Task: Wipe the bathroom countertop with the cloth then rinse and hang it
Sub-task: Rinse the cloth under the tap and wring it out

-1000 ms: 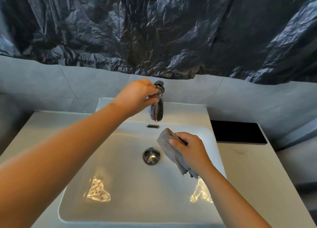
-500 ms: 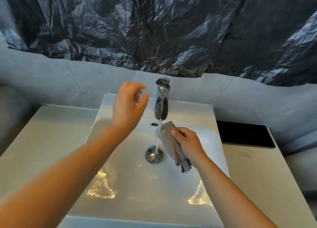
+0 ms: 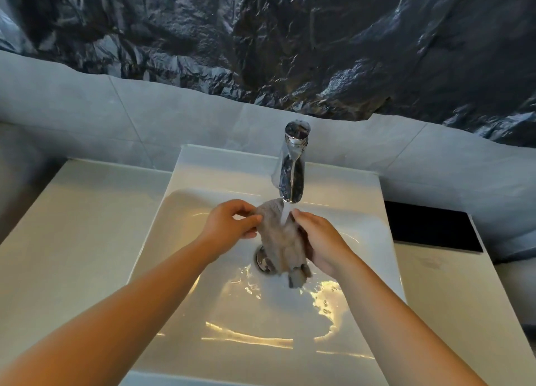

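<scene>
A grey cloth (image 3: 280,239) hangs bunched over the white sink basin (image 3: 203,313), under a thin stream of water from the chrome faucet (image 3: 292,165). My left hand (image 3: 230,221) pinches the cloth's upper left edge. My right hand (image 3: 322,243) grips its right side from behind. The cloth's lower end dangles above the chrome drain (image 3: 263,260), which it partly hides. The pale countertop (image 3: 66,232) spreads to both sides of the basin.
A black rectangular pad (image 3: 432,229) lies on the countertop at the back right. Grey wall tiles (image 3: 87,107) rise behind the sink, with crumpled dark plastic sheeting (image 3: 261,37) above them. Water pools and glints on the basin floor.
My left hand let go of the faucet handle and came down to pinch the cloth. Water started running. My right hand moved the cloth under the stream.
</scene>
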